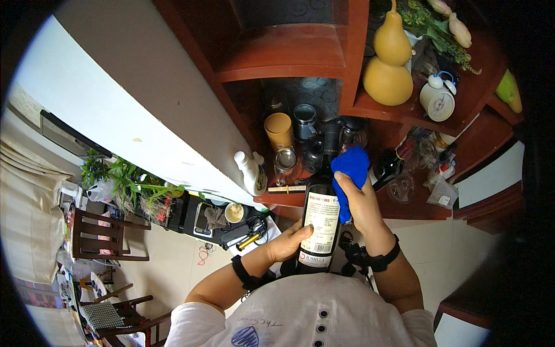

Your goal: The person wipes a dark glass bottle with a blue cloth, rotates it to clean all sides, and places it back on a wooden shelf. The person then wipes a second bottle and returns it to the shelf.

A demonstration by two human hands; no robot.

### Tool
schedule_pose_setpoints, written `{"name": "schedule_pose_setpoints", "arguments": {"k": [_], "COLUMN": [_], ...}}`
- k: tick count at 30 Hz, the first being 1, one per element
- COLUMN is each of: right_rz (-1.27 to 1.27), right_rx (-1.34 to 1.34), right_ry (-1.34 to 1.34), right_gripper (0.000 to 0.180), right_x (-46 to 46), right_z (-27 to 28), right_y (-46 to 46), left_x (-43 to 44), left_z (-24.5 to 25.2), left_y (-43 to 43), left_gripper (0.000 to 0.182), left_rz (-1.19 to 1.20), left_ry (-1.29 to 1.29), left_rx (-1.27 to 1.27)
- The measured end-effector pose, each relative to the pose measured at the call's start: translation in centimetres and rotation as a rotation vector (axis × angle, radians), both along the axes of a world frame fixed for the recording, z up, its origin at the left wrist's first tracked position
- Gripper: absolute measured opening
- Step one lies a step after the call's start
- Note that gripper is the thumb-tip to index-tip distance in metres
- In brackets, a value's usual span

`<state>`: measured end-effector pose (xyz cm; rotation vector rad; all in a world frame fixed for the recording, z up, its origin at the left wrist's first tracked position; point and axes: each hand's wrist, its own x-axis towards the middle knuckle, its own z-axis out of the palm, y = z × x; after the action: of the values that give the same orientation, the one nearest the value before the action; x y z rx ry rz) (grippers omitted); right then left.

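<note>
A dark glass wine bottle [315, 184] with a cream back label points neck-up, away from my body. Around its lower left side, my left hand [288, 243] grips it with the thumb on the label. My right hand [362, 204] holds a bright blue cloth [352, 167], pressed against the bottle's right side near the shoulder. The cloth hides part of that shoulder. Behind the bottle's neck lies the crowded lower shelf [277, 198] of a reddish wooden cabinet.
On the shelf stand a white plastic bottle [251, 173], a glass jar [285, 160], a yellow-brown canister [279, 130], a metal mug [305, 119] and another wine bottle [390, 165]. Higher right are a gourd [388, 65] and an alarm clock [438, 102]. A wooden chair [104, 234] is left.
</note>
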<state>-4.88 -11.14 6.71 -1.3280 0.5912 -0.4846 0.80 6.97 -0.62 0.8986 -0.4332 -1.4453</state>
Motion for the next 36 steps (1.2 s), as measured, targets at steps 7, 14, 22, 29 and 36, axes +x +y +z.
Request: {"name": "schedule_pose_setpoints", "arguments": {"k": [7, 14, 22, 29, 36], "right_rz": [-0.049, 0.060, 0.414, 0.468, 0.270], "right_rx": [0.076, -0.036, -0.395, -0.436, -0.249], "right_ry": [-0.077, -0.044, -0.024, -0.055, -0.067], "right_gripper": [0.028, 0.022, 0.039, 0.047, 0.024], "right_x": [-0.8, -3.3, -7.1, -7.0, -5.4], "right_z": [-1.1, -3.4, -3.9, -4.3, -5.0], "right_y": [1.5, 2.3, 3.2, 2.8, 2.2], "left_x": [0.4, 0.8, 1.1, 1.6, 1.5], "left_z": [-0.1, -0.5, -1.1, -1.2, -0.7], "left_y": [-0.1, 0.0, 0.0, 0.0, 0.1], "left_gripper": [0.077, 0.073, 0.073, 0.072, 0.079], "left_rz": [0.002, 0.027, 0.039, -0.003, 0.033], "left_ry": [0.000, 0.042, 0.090, 0.111, 0.060], "left_rx": [-0.013, -0.027, -0.038, -0.047, 0.004]}}
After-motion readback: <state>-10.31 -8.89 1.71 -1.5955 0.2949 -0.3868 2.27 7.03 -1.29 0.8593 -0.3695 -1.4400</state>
